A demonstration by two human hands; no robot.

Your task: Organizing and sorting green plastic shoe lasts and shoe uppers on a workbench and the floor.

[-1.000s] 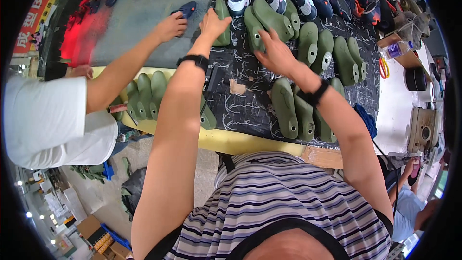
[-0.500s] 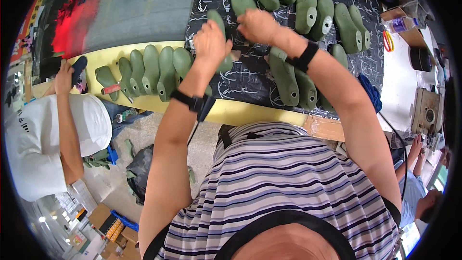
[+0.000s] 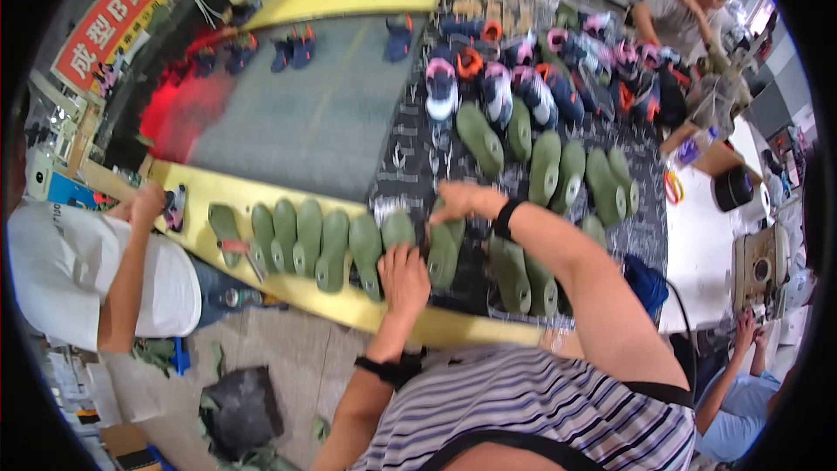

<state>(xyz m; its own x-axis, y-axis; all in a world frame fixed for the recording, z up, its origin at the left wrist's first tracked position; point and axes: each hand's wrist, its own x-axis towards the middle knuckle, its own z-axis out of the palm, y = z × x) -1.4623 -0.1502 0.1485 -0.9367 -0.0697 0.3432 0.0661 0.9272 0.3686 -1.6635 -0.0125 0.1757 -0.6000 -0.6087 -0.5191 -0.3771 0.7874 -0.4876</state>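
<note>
Green shoe lasts are all about my hands. My left hand [image 3: 405,279] is closed over the near end of a shoe last [image 3: 398,228], at the right end of a row along the yellow table edge. Just right of it, my right hand [image 3: 464,202] grips the far end of another shoe last [image 3: 445,255], which lies on the black, scribbled table cover [image 3: 405,179]. My right fingers partly hide its tip. Beside my left hand, the nearest last of the row [image 3: 366,253] lies sole up.
More lasts [image 3: 545,166] lie beyond and right of my right hand. Several shoes [image 3: 497,92] stand behind them. A grey conveyor belt [image 3: 305,113] runs at the far left. On the left a co-worker's hand [image 3: 148,202] holds a shoe; a bottle [image 3: 693,146] lies at right.
The view has tilted up, showing more shoes and the far side. My left hand has come nearer my body, onto the row's end; my right hand has moved onto the last beside it.
</note>
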